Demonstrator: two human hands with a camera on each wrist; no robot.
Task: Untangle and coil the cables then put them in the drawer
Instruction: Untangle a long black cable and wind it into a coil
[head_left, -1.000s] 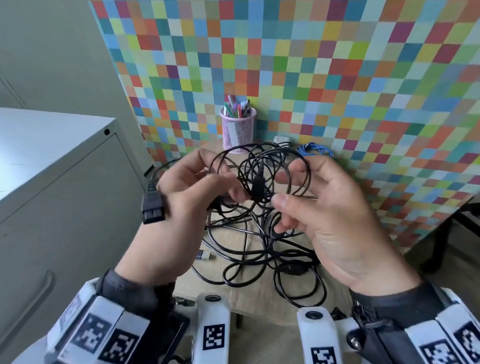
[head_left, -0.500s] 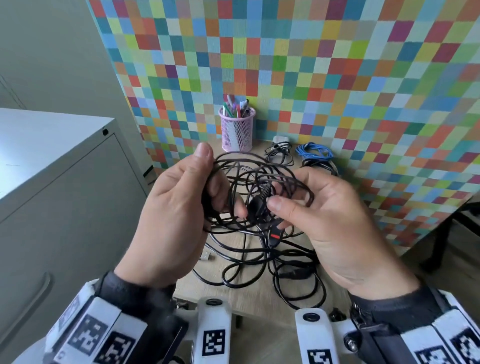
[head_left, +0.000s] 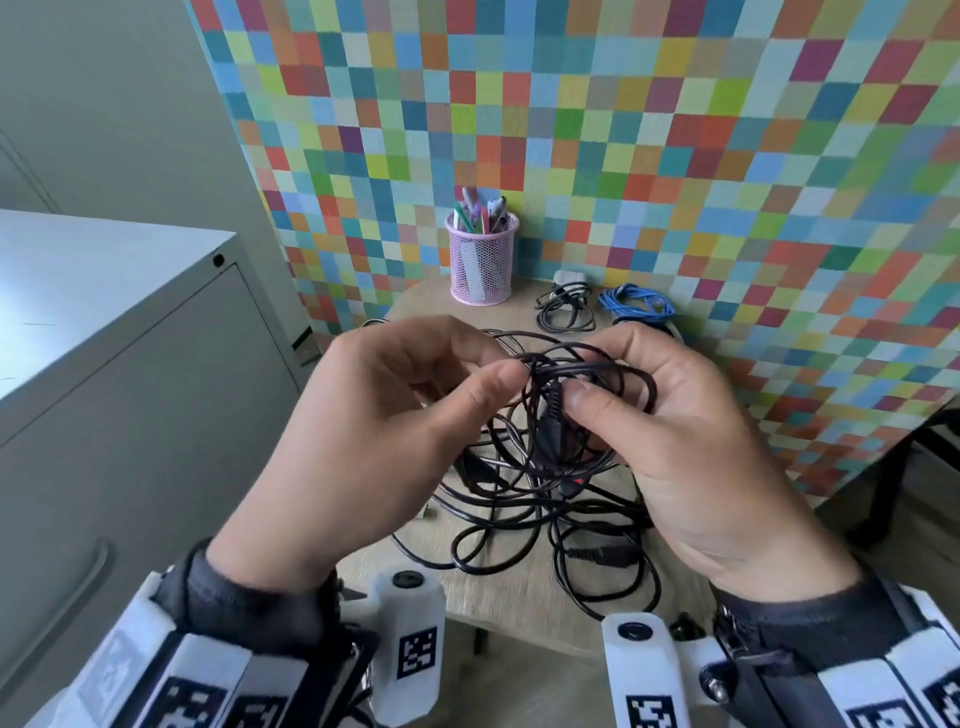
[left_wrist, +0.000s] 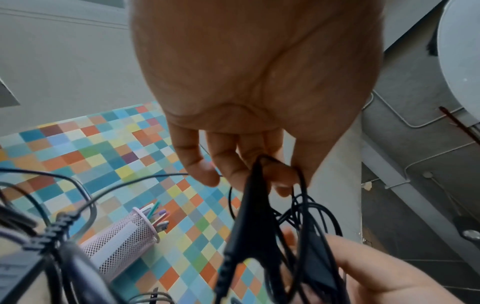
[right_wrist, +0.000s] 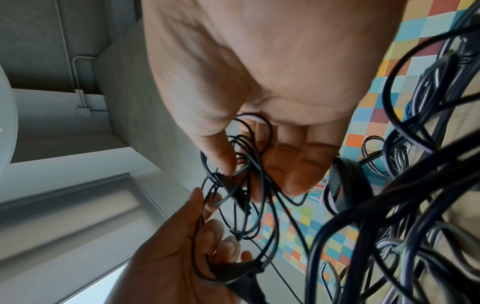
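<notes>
Checkered backdrop (head_left: 623, 130), pen cup (head_left: 480, 260) behind; both hands' fingers (head_left: 597, 402) pinch black cable tangle (head_left: 545, 467).

A pink mesh pen cup (head_left: 480, 267) stands upright at the back of the small wooden table (head_left: 524, 597), close against a wall panel of many-coloured squares (head_left: 675, 130), and it holds several pens and markers (head_left: 478, 210). To the left of the table stands a grey metal cabinet (head_left: 130, 364) with a flat pale top, a small round lock near its upper corner and a recessed handle low on its front. Behind the cabinet rises a plain grey wall (head_left: 104, 104).
</notes>
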